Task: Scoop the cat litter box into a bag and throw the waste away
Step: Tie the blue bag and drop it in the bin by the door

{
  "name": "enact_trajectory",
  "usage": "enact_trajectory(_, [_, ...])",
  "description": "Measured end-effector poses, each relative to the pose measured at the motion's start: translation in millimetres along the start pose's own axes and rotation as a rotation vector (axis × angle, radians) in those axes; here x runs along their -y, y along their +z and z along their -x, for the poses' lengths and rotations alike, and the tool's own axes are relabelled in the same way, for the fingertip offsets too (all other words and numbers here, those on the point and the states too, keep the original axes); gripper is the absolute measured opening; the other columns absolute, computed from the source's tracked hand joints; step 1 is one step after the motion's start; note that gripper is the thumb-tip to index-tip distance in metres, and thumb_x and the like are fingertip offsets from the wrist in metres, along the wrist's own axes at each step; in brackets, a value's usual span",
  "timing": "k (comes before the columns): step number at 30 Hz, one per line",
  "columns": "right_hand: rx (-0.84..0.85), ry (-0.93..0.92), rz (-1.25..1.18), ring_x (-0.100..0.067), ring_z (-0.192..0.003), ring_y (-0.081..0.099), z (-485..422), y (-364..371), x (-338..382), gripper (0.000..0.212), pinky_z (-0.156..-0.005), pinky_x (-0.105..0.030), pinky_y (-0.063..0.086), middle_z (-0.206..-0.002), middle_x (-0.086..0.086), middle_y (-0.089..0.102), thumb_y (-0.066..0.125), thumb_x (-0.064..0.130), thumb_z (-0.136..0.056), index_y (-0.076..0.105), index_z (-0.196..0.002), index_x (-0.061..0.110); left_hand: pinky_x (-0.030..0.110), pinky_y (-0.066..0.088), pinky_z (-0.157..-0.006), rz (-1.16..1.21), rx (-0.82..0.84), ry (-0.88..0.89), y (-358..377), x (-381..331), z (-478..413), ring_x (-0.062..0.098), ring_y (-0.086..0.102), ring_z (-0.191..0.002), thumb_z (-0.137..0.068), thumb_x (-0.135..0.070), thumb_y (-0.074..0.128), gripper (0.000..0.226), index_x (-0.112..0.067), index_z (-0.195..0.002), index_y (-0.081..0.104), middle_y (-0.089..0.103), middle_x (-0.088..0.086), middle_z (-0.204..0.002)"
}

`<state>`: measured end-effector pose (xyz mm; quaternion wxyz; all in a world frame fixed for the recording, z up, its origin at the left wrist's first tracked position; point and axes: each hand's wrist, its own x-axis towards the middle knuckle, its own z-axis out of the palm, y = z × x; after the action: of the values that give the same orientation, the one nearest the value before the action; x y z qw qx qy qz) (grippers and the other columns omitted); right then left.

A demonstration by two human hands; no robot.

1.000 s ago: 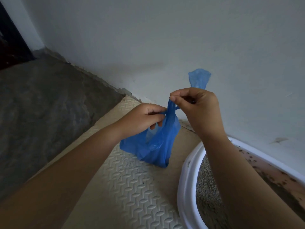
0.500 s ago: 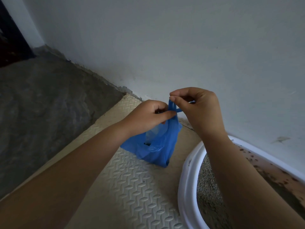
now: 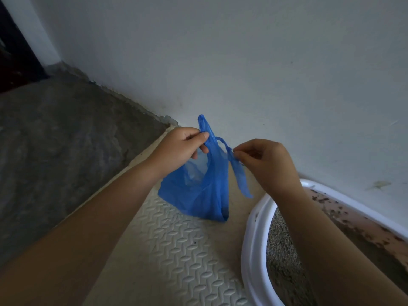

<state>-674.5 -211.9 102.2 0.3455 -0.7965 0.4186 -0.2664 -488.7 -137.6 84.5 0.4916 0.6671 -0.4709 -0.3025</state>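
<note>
The left hand [image 3: 178, 149] and right hand [image 3: 265, 164], each pinching a handle of the bag [image 3: 207, 191], have drawn apart over the mat [image 3: 176, 250] beside the litter box [image 3: 254, 239] (tying it shut, I'd guess, before binning).

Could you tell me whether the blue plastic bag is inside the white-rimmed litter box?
No: the left hand and right hand hold the blue plastic bag over the cream embossed mat, beside the white-rimmed litter box.

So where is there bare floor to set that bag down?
The embossed foam mat is bare this side of the blue plastic bag, between the concrete floor and the white litter box. The concrete along the wall is bare too. Crowded at right: the litter box under the right forearm.
</note>
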Motion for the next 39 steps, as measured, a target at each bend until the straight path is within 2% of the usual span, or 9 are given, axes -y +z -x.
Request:
enact_trajectory(3, [0.040,0.064,-0.139,-0.002,-0.073,0.066,1.5,9.5,4.4,0.015,-0.068,-0.015,0.051,-0.078,0.009,0.071,0.071,0.020,-0.084,0.067,-0.097,0.027,0.015,0.045,-0.060,0.017,0.050,-0.025,-1.7,-1.1,2.4,0.007,0.052,-0.057,-0.097,-0.026,0.051,0.025,-0.023,-0.079,0.068,0.071,-0.006,-0.076])
enact_trajectory(9, [0.125,0.108,-0.333,-0.009,-0.068,0.069,2.7,20.2,17.2,0.019,-0.072,-0.020,0.056,-0.078,0.002,0.074,0.073,0.015,-0.082,0.068,-0.099,0.021,0.013,0.044,-0.059,-0.006,0.045,-0.011,-6.0,-4.6,3.5,0.005,0.053,-0.058,-0.097,-0.027,0.050,0.022,-0.023,-0.090,0.071,0.071,-0.009,-0.079])
enact_trajectory(16, [0.132,0.173,-0.407,-0.005,-0.073,0.069,3.8,24.1,23.9,0.030,-0.069,-0.012,0.053,-0.079,0.003,0.075,0.077,0.017,-0.079,0.065,-0.107,0.019,0.011,0.042,-0.058,-0.008,0.074,0.001,-6.9,-10.1,11.0,0.003,0.053,-0.058,-0.098,-0.025,0.049,0.025,-0.029,-0.080,0.066,0.061,-0.019,-0.058])
enact_trajectory(20, [0.177,0.186,-0.451,-0.007,-0.077,0.070,2.1,23.7,28.9,0.037,-0.065,-0.008,0.051,-0.082,-0.001,0.075,0.079,0.013,-0.076,0.063,-0.108,0.019,0.011,0.041,-0.056,-0.030,0.081,0.001,-7.0,-13.0,11.9,0.002,0.053,-0.057,-0.097,-0.027,0.050,0.027,-0.029,-0.076,0.067,0.058,-0.015,-0.054])
enact_trajectory(24, [0.126,0.141,-0.356,-0.007,-0.074,0.068,1.8,26.9,28.1,0.036,-0.064,-0.009,0.051,-0.080,-0.002,0.073,0.078,0.012,-0.076,0.061,-0.107,0.018,0.010,0.035,-0.050,-0.070,0.070,0.004,-6.7,-13.5,12.0,0.000,0.044,-0.048,-0.097,-0.028,0.051,0.030,-0.016,-0.075,0.067,0.051,-0.011,-0.049])
enact_trajectory(26, [0.072,0.133,-0.353,-0.008,-0.073,0.067,2.6,27.9,24.4,0.032,-0.065,-0.012,0.052,-0.079,-0.002,0.072,0.075,0.010,-0.079,0.063,-0.108,0.018,0.009,0.035,-0.050,-0.060,0.065,0.006,-6.8,-14.4,12.7,-0.001,0.043,-0.048,-0.098,-0.026,0.050,0.028,-0.024,-0.075,0.067,0.057,-0.016,-0.052])
enact_trajectory(30, [0.001,0.173,-0.501,-0.007,-0.073,0.068,0.4,23.0,19.4,0.025,-0.074,-0.016,0.054,-0.084,-0.006,0.072,0.069,0.008,-0.085,0.066,-0.107,0.019,0.008,0.038,-0.052,-0.042,0.056,0.003,-6.5,-14.5,13.4,-0.005,0.047,-0.050,-0.097,-0.026,0.051,0.028,-0.033,-0.075,0.067,0.065,-0.018,-0.065])
enact_trajectory(34, [0.030,0.239,-0.673,-0.009,-0.075,0.068,-3.4,20.3,19.3,0.022,-0.076,-0.023,0.056,-0.082,-0.003,0.071,0.064,0.006,-0.089,0.065,-0.109,0.015,0.006,0.036,-0.050,-0.054,0.056,-0.010,-5.2,-17.5,13.0,-0.005,0.048,-0.048,-0.098,-0.025,0.050,0.030,-0.029,-0.070,0.062,0.055,-0.022,-0.049])
enact_trajectory(39, [-0.020,0.294,-0.799,-0.011,-0.075,0.068,-4.5,21.4,20.5,0.021,-0.074,-0.023,0.054,-0.086,-0.006,0.067,0.064,0.004,-0.088,0.062,-0.106,0.015,0.008,0.037,-0.051,-0.053,0.064,-0.016,-2.4,-19.5,10.4,-0.001,0.044,-0.048,-0.097,-0.024,0.051,0.031,-0.029,-0.069,0.062,0.056,-0.020,-0.049])
